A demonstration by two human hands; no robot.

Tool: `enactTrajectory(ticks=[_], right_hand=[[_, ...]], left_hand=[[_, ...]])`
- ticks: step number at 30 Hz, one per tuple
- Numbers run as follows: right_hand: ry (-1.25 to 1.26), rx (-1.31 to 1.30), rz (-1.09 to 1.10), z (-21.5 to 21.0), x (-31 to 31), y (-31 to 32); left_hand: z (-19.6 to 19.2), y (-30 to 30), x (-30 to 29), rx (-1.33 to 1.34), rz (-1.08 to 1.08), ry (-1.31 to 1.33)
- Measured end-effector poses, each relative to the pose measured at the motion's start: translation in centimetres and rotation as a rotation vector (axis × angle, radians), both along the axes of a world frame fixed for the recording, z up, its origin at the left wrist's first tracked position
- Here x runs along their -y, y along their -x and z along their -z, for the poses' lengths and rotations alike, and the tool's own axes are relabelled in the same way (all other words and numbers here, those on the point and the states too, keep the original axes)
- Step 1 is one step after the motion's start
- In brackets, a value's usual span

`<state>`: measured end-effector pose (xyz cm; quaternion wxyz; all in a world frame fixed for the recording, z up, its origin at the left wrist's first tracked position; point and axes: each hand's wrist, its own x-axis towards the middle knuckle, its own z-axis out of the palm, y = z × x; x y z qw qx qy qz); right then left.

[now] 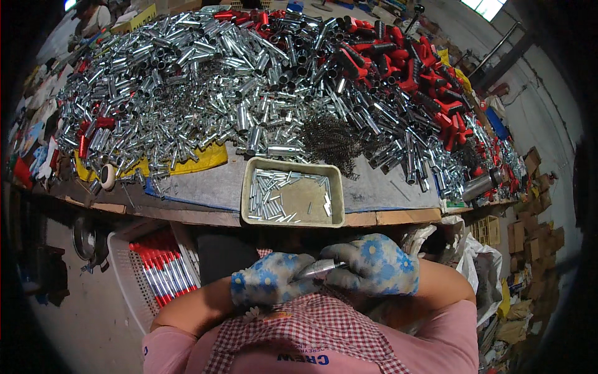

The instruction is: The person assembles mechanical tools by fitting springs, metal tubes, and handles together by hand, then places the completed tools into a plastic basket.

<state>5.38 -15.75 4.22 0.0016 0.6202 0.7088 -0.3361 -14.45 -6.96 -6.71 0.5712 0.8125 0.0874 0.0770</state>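
Observation:
Both my hands wear blue flowered gloves and meet close to my chest, below the table edge. My left hand point(269, 278) and my right hand point(374, 265) together grip a short silver metal tube point(319, 268) held between them. Just ahead, at the table's front edge, sits a beige rectangular tray point(339, 199) with several small silver pins in it. A dark tangle of wire springs point(331, 140) lies right behind the tray.
A huge heap of silver metal tubes point(218, 75) covers the table, with red-handled parts point(411, 68) piled at the right. A white basket point(124, 274) of red-and-silver finished pieces stands at my lower left. Cardboard boxes point(536, 237) and bags crowd the right floor.

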Motion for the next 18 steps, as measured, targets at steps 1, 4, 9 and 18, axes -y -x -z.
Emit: enactTrajectory(ticks=[1,4,9,18], right_hand=[[-0.193,-0.064,-0.199,0.3,-0.1,-0.4],[-0.464,-0.212,-0.486,0.6,-0.7,-0.7],[-0.321,-0.333,-0.263,-1.2,-0.6,0.5],[0.568,-0.337,0.48,3.5,-1.2,-0.2]], left_hand=[[-0.2,0.0,-0.3,-0.042,0.054,0.056],[-3.4,-0.1,-2.3,-0.203,0.239,0.097],[-3.5,0.0,-3.0,-0.197,0.327,0.217],[-1.4,1.0,2.9,0.024,-0.401,-1.076]])
